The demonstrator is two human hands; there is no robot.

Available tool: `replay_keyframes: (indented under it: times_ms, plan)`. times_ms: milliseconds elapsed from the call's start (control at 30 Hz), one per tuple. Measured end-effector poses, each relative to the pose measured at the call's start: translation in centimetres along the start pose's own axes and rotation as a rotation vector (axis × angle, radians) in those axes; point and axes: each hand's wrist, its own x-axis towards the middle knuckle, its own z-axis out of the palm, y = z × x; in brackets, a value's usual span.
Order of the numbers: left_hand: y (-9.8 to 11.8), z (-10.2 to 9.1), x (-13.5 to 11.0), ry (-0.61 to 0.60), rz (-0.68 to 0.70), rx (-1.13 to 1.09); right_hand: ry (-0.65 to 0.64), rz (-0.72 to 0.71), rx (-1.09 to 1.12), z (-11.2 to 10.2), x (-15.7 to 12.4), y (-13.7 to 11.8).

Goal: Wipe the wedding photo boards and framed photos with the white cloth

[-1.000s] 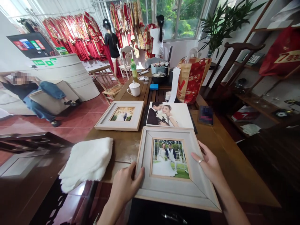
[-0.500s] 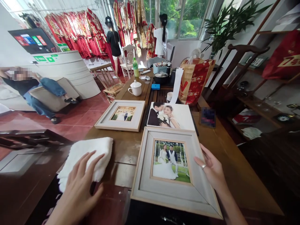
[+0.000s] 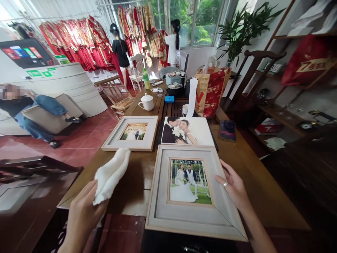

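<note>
My left hand (image 3: 86, 207) is closed around one end of a folded white towel (image 3: 112, 175), holding it up over the table's near left edge. My right hand (image 3: 231, 186) grips the right side of a picture frame (image 3: 155, 196), thumb on its front and the other fingers beyond the edge. The frame has a pale wide border, and its photo (image 3: 190, 181) shows a couple seated outdoors. It is tilted toward me, its top edge by an unframed wedding photo (image 3: 202, 130). A smaller picture frame (image 3: 155, 135) lies on the table to the left.
On the wooden table (image 3: 247, 168) are a white lidded cup (image 3: 147, 102), a green bottle (image 3: 146, 79), a blue box (image 3: 169, 99) and a red-brown paper bag (image 3: 210, 95). A wooden chair (image 3: 39, 167) stands at left. People and hanging red garments are farther back.
My left hand has gone from resting on the spread towel to gripping it; the towel is now bunched and lifted. My right hand still holds the picture frame. The whole view has shifted slightly.
</note>
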Motion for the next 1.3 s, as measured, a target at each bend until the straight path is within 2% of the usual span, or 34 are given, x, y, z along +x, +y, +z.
replay_keyframes:
  times_ms: [100, 133, 200, 267, 333, 400, 500, 700, 767, 900, 1033, 1200, 1300]
  plan:
    - [4.4, -0.2, 1.5, 0.129, 0.071, -0.122, 0.006, -0.01, 0.009, 0.1, 0.0, -0.2]
    - [5.9, -0.2, 2.3, 0.126, 0.133, -0.174, 0.008, -0.011, 0.012, 0.1, 0.0, -0.2]
    - [8.9, 0.4, 4.2, 0.067, 0.224, -0.221, 0.005, -0.012, 0.017, 0.1, 0.0, -0.4]
    - [11.2, 1.6, 5.9, -0.067, 0.245, -0.175, 0.005, -0.022, 0.011, 0.2, 0.0, -0.4]
    - [12.8, 3.2, 7.3, -0.223, 0.278, -0.118, 0.006, -0.037, 0.004, 0.2, 0.0, -0.4]
    - [13.9, 4.7, 8.2, -0.325, 0.323, -0.094, 0.001, -0.05, 0.004, 0.2, 0.0, -0.3]
    - [14.7, 5.9, 8.8, -0.347, 0.317, -0.098, -0.006, -0.077, -0.01, 0.2, 0.0, 0.0]
    - [15.1, 6.0, 8.5, -0.33, 0.308, -0.049, 0.02, -0.201, -0.131, 0.0, 0.1, 0.1]
    - [15.3, 6.2, 8.4, -0.321, 0.321, -0.037, 0.012, -0.186, -0.136, 0.0, 0.2, 0.0]
    - [15.3, 6.0, 7.9, -0.371, 0.339, -0.037, -0.006, -0.062, -0.039, 0.3, 0.1, -0.5]
    - [14.9, 4.6, 5.1, -0.438, 0.404, -0.039, -0.003, -0.017, 0.008, 0.7, 0.0, -1.0]
    - [14.4, 2.0, 0.2, -0.386, 0.486, -0.094, 0.009, -0.018, 0.001, 0.6, -0.1, -1.0]
    - [14.8, 1.5, 0.0, -0.404, 0.428, -0.15, 0.012, -0.026, -0.027, 0.3, -0.1, -0.7]
